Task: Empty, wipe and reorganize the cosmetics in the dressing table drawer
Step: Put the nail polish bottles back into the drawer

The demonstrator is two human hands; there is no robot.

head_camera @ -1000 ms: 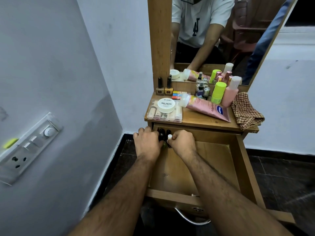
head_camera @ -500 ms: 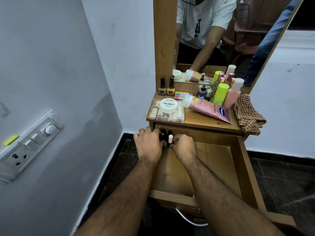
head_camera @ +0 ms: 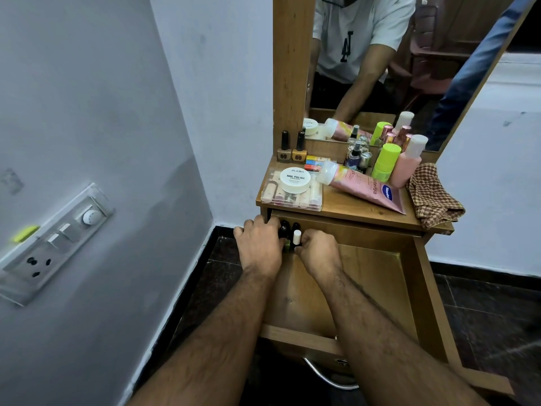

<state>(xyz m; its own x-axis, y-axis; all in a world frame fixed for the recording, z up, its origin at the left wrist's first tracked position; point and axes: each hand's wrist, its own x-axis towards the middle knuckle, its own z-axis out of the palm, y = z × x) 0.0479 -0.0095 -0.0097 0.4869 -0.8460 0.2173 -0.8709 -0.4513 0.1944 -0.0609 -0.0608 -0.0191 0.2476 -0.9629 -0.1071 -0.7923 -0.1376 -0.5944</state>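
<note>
The wooden drawer is pulled out, its bare floor showing. In its back left corner stand small nail polish bottles: two with black caps and one with a white cap. My left hand curls around the black-capped bottles from the left. My right hand pinches the white-capped bottle from the right. On the table top lie a clear box of nail polishes with a white round tin on it, a pink tube, and two brown nail polish bottles.
A checked cloth lies at the table top's right edge. A green bottle, a pink bottle and small spray bottles stand before the mirror. The wall with a switchboard is close on the left.
Both hands stay at the bottles in the drawer's back left corner; the right hand has closed in a little toward the white-capped bottle. The view shifted slightly.
</note>
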